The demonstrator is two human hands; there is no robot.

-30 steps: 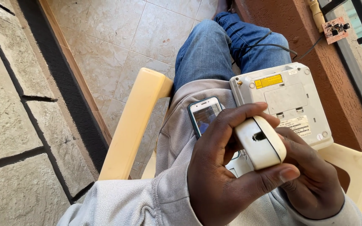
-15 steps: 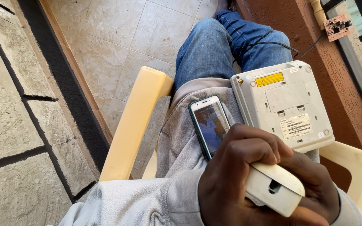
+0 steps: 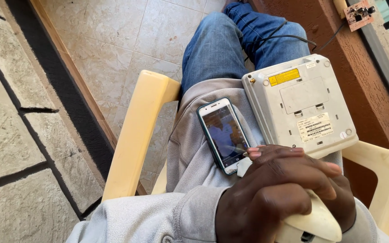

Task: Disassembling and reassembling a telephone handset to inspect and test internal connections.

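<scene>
My left hand [image 3: 266,198] wraps over a cream telephone handset [image 3: 316,225], fingers curled across its top. My right hand [image 3: 346,209] cups the same handset from below, mostly hidden under the left. The handset's far end [image 3: 244,167] pokes out near a smartphone [image 3: 221,132], which lies face up with its screen lit on my grey sweatshirt. To its right, a white desk telephone base [image 3: 302,101] rests upside down on my lap, with a yellow label and a white sticker on its underside.
I sit in a cream plastic chair with armrests at left [image 3: 136,130] and right [image 3: 383,180]. A black cable [image 3: 289,38] runs over my jeans. A stone wall [image 3: 10,112] stands at left, tiled floor [image 3: 113,36] ahead, a brown wall [image 3: 329,31] at right.
Both hands, with the handset in them, have dropped lower and nearer to me. That has uncovered the whole smartphone and more of the telephone base.
</scene>
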